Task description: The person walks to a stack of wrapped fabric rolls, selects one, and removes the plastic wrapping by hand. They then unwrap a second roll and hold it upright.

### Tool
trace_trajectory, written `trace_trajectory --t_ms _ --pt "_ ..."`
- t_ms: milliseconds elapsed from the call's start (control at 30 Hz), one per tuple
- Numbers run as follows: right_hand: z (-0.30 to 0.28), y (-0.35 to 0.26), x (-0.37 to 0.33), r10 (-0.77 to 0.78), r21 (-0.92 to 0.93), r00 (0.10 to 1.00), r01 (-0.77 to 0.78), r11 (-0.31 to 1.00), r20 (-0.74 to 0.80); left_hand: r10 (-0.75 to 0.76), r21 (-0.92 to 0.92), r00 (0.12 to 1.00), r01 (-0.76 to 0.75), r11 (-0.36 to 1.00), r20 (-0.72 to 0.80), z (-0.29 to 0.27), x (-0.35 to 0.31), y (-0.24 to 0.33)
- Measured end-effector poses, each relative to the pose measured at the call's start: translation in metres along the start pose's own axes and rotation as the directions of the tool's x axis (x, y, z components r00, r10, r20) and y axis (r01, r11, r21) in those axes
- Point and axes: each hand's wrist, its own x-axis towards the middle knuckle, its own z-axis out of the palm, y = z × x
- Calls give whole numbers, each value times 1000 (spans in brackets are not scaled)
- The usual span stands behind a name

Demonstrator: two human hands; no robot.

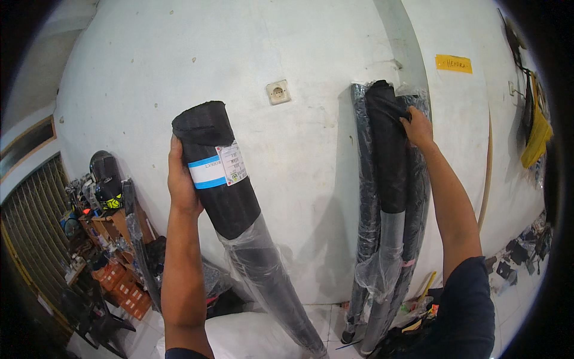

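A tall roll of black fabric (230, 206) leans toward the upper left, its lower part in clear plastic wrap. A blue-and-white paper band and a label circle it near the top. My left hand (182, 176) is wrapped round the roll's left side below its top end; some fingers are hidden behind it. Against the wall on the right stand several more fabric rolls. My right hand (417, 127) pinches loose cloth near the top of the middle black fabric roll (384, 161), whose plastic is pushed down to its lower half. Plastic-wrapped rolls (366, 197) flank it.
A wall socket (278, 92) and a yellow paper sign (453, 63) are on the white wall. At left stand a cluttered shelf (110, 230), orange boxes (122, 289) and a dark chair (104, 320). A white bundle (257, 335) lies below; scraps (517, 257) litter the right floor.
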Motion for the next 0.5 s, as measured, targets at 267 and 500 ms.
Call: trace_trajectory --t_ms 267,500 --pt "-19 -78 -60 -62 458 961 184 870 -268 31 21 990 -34 999 141 -6 3 -4" --pt "-82 -238 -172 -505 968 863 119 220 8 66 194 993 -84 977 98 25 4 -9"
